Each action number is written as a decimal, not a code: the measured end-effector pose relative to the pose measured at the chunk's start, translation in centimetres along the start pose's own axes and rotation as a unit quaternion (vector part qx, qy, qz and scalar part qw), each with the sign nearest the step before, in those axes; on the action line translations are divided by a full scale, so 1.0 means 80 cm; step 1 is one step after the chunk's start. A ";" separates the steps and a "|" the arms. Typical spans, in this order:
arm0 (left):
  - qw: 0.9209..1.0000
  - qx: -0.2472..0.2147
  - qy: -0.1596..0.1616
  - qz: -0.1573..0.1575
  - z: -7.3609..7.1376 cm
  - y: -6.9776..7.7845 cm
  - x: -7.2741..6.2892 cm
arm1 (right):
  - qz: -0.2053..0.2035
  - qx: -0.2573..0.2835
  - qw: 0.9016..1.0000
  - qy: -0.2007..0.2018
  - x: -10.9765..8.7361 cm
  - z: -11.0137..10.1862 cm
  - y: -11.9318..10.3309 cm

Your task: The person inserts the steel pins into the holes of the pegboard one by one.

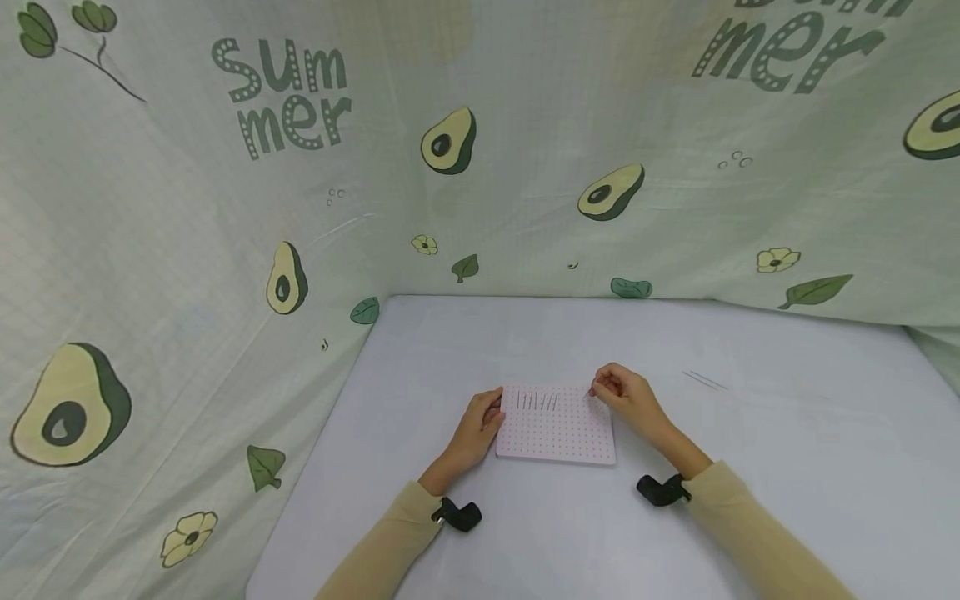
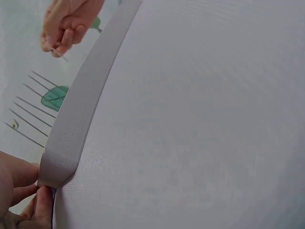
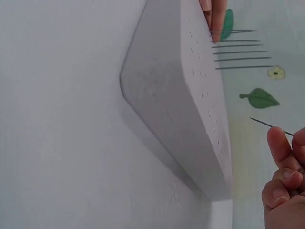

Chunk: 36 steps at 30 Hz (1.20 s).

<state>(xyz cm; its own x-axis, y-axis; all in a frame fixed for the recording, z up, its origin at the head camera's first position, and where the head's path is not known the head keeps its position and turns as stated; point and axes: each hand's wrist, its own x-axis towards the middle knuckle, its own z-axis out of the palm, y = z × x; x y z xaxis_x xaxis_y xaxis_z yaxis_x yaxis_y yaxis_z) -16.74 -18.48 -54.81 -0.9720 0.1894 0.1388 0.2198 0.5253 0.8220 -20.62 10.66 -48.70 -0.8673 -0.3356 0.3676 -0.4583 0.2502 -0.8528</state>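
A pale pink board [image 1: 555, 437] with rows of small holes lies on the table. My left hand [image 1: 472, 429] holds it at its left edge; in the left wrist view its fingers [image 2: 19, 169] grip the board's corner. Several thin dark needles [image 3: 244, 52] stand in a row in holes toward the board's far left. Between thumb and finger, my right hand [image 1: 630, 404] pinches one more needle [image 3: 261, 122] above the board's far right part. Its tip appears apart from the board in the right wrist view.
Two loose needles [image 1: 705, 381] lie on the white table [image 1: 750, 467] to the right of the board. A pale cloth [image 1: 525, 233] printed with avocados and leaves hangs behind the table and along its left side. Black wrist cameras [image 1: 660, 490] sit at both cuffs.
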 end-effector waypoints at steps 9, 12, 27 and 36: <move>1.000 0.000 0.001 0.000 0.000 -0.001 0.001 | 0.005 -0.008 1.000 -0.025 0.004 0.033 0.038; 1.000 0.004 0.001 0.000 0.000 -0.001 0.000 | 0.004 -0.015 0.999 -0.034 0.005 0.040 0.049; 1.000 -0.021 -0.005 0.001 0.003 -0.003 0.000 | -0.019 -0.057 0.997 -0.042 0.002 0.052 0.049; 1.000 -0.009 -0.003 0.009 0.002 -0.005 0.001 | -0.012 -0.070 0.994 -0.087 0.004 0.048 0.047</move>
<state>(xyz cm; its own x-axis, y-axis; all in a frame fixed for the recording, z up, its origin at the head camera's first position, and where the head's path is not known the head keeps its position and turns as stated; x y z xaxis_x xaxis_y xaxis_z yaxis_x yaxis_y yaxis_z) -16.87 -18.53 -55.25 -0.9674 0.2037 0.1504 0.2355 0.5062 0.8296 -21.84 8.01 -53.20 -0.8143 -0.4927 0.3069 -0.5120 0.3604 -0.7797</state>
